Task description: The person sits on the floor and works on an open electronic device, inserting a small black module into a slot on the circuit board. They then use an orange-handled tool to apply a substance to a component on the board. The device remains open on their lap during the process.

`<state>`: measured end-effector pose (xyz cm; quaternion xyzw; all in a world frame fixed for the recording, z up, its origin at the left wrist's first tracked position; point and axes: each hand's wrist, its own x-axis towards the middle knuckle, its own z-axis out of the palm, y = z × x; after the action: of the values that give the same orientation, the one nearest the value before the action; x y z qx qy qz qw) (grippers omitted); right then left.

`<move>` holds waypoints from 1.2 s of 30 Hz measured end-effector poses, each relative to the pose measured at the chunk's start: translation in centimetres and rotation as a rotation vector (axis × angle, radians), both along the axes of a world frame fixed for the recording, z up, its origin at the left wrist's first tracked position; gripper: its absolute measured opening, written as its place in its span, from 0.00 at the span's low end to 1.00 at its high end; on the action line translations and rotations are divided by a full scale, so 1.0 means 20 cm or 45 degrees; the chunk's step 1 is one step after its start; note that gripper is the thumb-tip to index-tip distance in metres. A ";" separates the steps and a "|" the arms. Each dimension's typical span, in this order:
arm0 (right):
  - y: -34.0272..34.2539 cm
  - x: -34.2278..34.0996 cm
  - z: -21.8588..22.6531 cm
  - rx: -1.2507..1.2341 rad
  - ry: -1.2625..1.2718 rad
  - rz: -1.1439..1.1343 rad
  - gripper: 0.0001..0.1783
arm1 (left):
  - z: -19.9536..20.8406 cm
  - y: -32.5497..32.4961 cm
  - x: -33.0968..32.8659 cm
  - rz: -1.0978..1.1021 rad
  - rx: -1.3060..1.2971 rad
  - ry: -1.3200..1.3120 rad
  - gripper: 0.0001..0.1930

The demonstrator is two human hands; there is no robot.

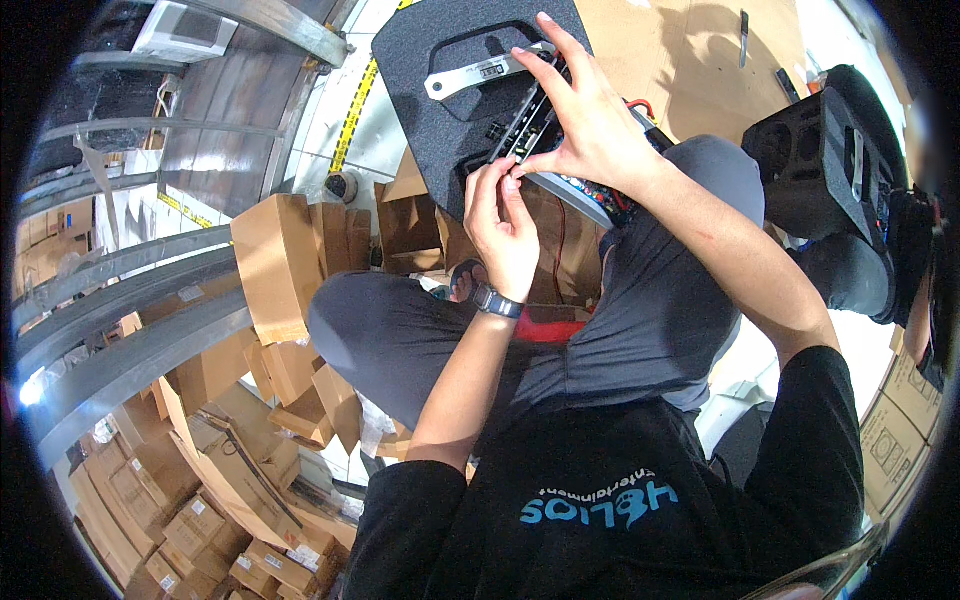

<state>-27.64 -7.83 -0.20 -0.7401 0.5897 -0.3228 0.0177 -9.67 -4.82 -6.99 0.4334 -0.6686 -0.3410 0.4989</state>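
A dark grey, rough-coated speaker cabinet stands in front of my crossed legs, with a handle cut-out and a pale metal bar across it. Against its right side is a narrow black panel with electronics, tilted. My right hand spans this panel, thumb at its near end and fingertips at its far end. My left hand has its fingertips pinched together at the panel's near end, close to my right thumb; anything between them is too small to make out. Circuit parts show below my right wrist.
Opened cardboard boxes stand at my left beside metal rails. On a cardboard sheet ahead lies a slim knife-like tool. At right, another person sits with a similar black cabinet. Stacked cartons stand at lower right.
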 end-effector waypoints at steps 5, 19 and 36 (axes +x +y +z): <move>-0.01 0.00 0.01 -0.046 -0.039 0.035 0.65 | 0.05 -0.01 0.02 -0.033 0.089 0.035 0.09; 0.06 0.03 0.03 0.163 -0.067 -0.199 0.80 | -0.04 -0.07 0.06 -0.010 0.274 0.330 0.09; 0.07 0.03 0.01 0.172 -0.121 -0.143 0.82 | 0.02 -0.04 0.05 0.028 0.068 0.091 0.07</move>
<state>-27.04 -6.49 0.01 -0.6868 0.6493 -0.3174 0.0774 -8.67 -5.69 -6.50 0.4412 -0.6363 -0.3685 0.5145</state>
